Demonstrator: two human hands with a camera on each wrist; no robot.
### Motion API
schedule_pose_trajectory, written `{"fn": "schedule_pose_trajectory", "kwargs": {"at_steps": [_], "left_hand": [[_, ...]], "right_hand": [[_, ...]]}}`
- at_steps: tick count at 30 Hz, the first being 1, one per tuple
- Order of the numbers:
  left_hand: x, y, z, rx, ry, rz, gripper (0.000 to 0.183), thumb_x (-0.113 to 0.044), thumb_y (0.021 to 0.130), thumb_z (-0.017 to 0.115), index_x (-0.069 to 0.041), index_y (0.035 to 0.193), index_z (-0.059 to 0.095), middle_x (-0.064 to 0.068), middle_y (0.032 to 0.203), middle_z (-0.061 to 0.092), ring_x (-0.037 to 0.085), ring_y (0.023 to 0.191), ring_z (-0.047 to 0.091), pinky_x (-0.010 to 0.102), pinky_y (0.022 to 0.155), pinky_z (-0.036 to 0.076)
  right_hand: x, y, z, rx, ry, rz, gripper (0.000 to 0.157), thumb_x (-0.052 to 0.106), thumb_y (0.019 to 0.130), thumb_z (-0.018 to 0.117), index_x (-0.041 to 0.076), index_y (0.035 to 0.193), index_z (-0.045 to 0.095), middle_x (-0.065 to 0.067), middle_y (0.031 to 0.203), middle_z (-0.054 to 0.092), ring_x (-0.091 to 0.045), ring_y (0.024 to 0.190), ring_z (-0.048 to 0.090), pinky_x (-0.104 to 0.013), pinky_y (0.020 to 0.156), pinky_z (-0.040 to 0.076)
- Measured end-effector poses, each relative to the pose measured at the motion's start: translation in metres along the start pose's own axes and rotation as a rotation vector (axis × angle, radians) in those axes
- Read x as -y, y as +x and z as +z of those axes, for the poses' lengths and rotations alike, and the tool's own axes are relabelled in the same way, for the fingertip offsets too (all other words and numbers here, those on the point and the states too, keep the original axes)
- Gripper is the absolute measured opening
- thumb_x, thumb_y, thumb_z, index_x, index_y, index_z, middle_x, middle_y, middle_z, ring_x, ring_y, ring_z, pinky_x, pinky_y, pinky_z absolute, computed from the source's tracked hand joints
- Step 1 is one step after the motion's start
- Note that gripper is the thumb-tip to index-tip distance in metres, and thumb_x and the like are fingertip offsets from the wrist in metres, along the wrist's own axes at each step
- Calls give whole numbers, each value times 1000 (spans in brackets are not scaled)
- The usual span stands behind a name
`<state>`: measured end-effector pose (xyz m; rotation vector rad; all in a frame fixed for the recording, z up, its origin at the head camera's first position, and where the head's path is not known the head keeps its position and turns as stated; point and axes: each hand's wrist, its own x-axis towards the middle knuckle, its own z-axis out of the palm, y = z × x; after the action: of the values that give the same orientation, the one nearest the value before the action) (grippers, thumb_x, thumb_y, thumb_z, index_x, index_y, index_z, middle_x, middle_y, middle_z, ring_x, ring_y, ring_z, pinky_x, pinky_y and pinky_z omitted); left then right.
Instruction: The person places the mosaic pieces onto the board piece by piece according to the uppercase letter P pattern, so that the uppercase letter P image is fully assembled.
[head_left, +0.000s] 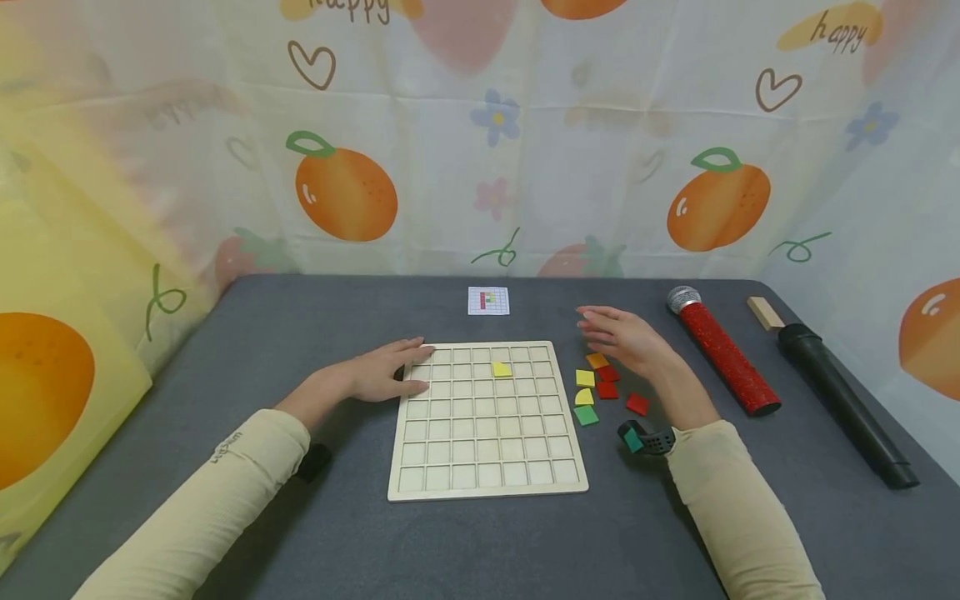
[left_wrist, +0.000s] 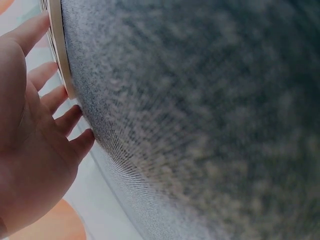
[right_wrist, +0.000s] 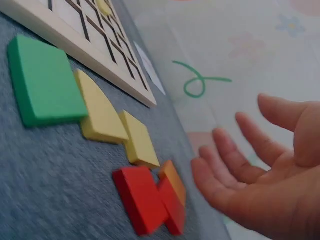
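Note:
A pale wooden grid board lies flat, with one yellow tile in a cell of an upper row. My left hand rests at the board's upper left edge, thumb and fingers extended. In the left wrist view its fingertips meet the board's side. Above the loose tiles right of the board, my right hand hovers with spread, slightly bent fingers and holds nothing. Those tiles are a green one, a rounded yellow one, a yellow square, an orange one and several red ones.
A small printed card with a coloured grid pattern lies behind the board. To the right are a red glittery microphone, a wooden block and a long black tube. A fruit-patterned curtain hangs at the table's back edge.

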<state>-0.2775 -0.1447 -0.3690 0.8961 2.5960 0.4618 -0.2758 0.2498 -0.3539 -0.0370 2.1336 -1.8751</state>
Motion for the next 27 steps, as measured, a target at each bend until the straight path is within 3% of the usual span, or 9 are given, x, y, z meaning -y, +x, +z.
{"fn": "schedule_pose_trajectory", "kwargs": {"at_steps": [10,21,27], "left_hand": [[-1,1,0,2,11,-13,72,-47,97,52,-11,152,25,15,157,14,37,142,11,59,108,18],[0,1,-1,0,18,-20,72,-48,97,51,-11,152,25,14,157,14,37,142,10,59,108,17],[0,0,0,-3,11,-10,71,-47,97,51,-11,152,25,15,157,14,36,142,11,58,108,18]], "right_hand": [[-2,-7,-15,-15,-280,39,52,24,102,48,-1,146,33,-23,147,34,-39,131,35,-47,106,31],[-3,-6,-25,27,-395,87,54,29,102,47,-2,144,35,-26,136,45,-36,120,46,-44,100,40],[-3,-6,-25,48,-332,130,57,30,102,47,-6,144,31,-29,134,46,-35,116,51,-40,97,44]]}}
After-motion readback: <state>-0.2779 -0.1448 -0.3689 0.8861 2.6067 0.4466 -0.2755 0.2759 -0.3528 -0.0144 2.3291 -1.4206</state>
